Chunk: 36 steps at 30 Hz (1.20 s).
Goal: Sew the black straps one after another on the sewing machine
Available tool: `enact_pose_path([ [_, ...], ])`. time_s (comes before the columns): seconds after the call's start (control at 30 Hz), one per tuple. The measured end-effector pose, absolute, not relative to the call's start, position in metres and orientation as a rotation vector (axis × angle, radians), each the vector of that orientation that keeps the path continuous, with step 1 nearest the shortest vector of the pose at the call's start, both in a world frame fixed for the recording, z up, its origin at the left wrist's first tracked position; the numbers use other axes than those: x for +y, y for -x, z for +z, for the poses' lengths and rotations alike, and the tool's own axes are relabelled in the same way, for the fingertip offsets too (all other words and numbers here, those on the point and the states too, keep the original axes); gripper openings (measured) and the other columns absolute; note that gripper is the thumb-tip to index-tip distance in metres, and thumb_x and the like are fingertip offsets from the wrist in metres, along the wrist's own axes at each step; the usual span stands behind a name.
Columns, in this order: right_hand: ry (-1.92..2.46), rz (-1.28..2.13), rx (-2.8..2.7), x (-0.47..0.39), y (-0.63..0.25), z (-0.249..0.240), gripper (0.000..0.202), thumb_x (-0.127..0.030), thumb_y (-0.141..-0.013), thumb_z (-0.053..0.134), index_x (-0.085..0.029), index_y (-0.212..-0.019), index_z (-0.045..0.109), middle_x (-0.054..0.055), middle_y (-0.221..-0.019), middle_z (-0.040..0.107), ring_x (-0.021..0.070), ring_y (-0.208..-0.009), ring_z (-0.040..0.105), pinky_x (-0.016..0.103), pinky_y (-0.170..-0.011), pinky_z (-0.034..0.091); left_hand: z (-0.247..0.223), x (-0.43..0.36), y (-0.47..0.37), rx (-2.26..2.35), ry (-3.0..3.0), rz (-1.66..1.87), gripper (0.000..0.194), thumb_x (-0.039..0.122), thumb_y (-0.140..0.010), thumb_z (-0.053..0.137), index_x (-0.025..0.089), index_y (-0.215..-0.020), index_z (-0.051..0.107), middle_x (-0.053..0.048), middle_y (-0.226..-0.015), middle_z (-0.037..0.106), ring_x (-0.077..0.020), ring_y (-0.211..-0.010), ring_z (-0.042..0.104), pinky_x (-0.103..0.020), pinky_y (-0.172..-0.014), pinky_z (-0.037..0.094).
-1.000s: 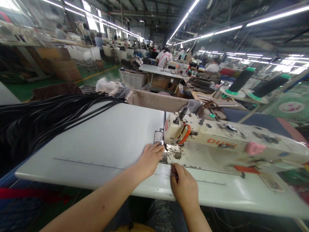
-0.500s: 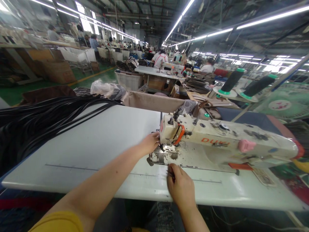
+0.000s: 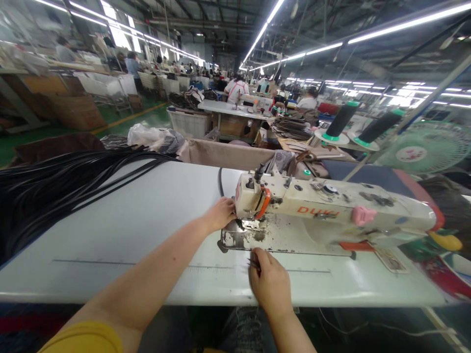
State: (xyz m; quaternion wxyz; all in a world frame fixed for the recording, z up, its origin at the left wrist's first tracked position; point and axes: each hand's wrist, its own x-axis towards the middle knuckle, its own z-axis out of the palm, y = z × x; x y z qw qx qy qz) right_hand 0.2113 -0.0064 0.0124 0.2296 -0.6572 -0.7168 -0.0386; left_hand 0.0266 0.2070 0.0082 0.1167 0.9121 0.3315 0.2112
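Observation:
My left hand (image 3: 221, 214) is at the needle end of the sewing machine (image 3: 331, 206), its fingertips partly hidden by the machine head. A narrow black strap (image 3: 220, 181) runs back across the table from behind these closed fingers, which appear to pinch it. Close to the table's front edge, just before the machine bed (image 3: 287, 240), rests my right hand (image 3: 271, 279). Its fingers curl around thread snips (image 3: 253, 263), whose dark pointed tips stick out to the left; the palm hides the rest.
A large bundle of black straps (image 3: 66, 191) covers the left of the white table (image 3: 110, 235). Beyond the table stands a fabric-lined bin (image 3: 221, 154). Thread cones (image 3: 342, 120) and a green fan (image 3: 415, 152) are at the right. Other people sit farther back.
The view has shifted slightly to the right. More of the black strap now shows behind my left hand, curving away from the machine head. My right hand keeps its hold on the snips.

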Motion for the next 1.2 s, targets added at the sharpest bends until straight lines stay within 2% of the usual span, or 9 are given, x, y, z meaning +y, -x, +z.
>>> enact_pose_path([
  [0.17,1.807,-0.112,-1.965,-0.006,-0.211,0.011,0.032,-0.008,-0.082,0.051,-0.020,-0.109,0.063,0.003,-0.089,0.069,0.0195,-0.077,0.061,0.029,-0.071,0.037,0.014,0.198,-0.013,1.060,-2.592,0.579,0.016,0.038,-0.090,0.072,0.024,-0.096,0.078,-0.004,-0.106,0.074,-0.0235,-0.100,0.064,-0.038,-0.093,0.047],
  [0.27,1.801,-0.102,-1.965,-0.007,-0.211,0.012,0.032,-0.008,-0.082,0.051,-0.020,-0.110,0.063,0.003,-0.090,0.069,0.0197,-0.077,0.060,0.030,-0.071,0.037,0.019,0.185,-0.012,1.146,-2.528,0.583,0.010,0.034,-0.087,0.076,0.025,-0.089,0.078,-0.003,-0.101,0.075,-0.0233,-0.100,0.064,-0.039,-0.092,0.046],
  [0.5,1.820,-0.062,-1.948,-0.008,-0.211,0.012,0.032,-0.008,-0.083,0.052,-0.021,-0.109,0.064,0.002,-0.089,0.069,0.0198,-0.077,0.060,0.031,-0.071,0.035,0.035,0.165,-0.020,1.267,-2.407,0.598,0.003,0.023,-0.086,0.075,0.021,-0.084,0.077,-0.005,-0.097,0.072,-0.0260,-0.102,0.064,-0.041,-0.093,0.046],
  [0.73,1.811,-0.056,-1.939,-0.006,-0.210,0.010,0.031,-0.008,-0.082,0.052,-0.020,-0.107,0.064,0.002,-0.088,0.068,0.0198,-0.077,0.059,0.031,-0.070,0.035,0.026,0.142,-0.021,1.299,-2.209,0.543,0.003,0.019,-0.082,0.075,0.020,-0.084,0.075,-0.001,-0.092,0.069,-0.0143,-0.075,0.065,-0.026,-0.068,0.050],
  [0.9,1.794,-0.050,-1.938,-0.007,-0.210,0.011,0.032,-0.007,-0.080,0.052,-0.021,-0.107,0.063,0.001,-0.088,0.067,0.0197,-0.077,0.059,0.031,-0.070,0.035,0.024,0.122,-0.023,1.331,-2.138,0.557,0.016,0.014,-0.082,0.072,0.020,-0.097,0.075,-0.003,-0.102,0.069,-0.0144,-0.082,0.066,-0.026,-0.077,0.052],
  [1.07,1.781,-0.057,-1.941,-0.007,-0.209,0.012,0.029,-0.006,-0.080,0.052,-0.021,-0.103,0.061,0.001,-0.085,0.066,0.0198,-0.077,0.058,0.031,-0.071,0.034,0.030,0.112,-0.031,1.375,-2.093,0.542,0.015,0.011,-0.083,0.068,0.018,-0.095,0.074,-0.005,-0.103,0.067,-0.0161,-0.086,0.066,-0.027,-0.080,0.053],
  [1.2,1.775,-0.069,-1.940,-0.007,-0.208,0.012,0.031,-0.005,-0.079,0.052,-0.021,-0.104,0.060,0.001,-0.084,0.065,0.0198,-0.076,0.058,0.031,-0.070,0.034,0.033,0.107,-0.037,1.418,-2.041,0.518,0.019,0.012,-0.085,0.066,0.017,-0.101,0.074,-0.006,-0.105,0.067,-0.0164,-0.091,0.068,-0.027,-0.085,0.054],
])
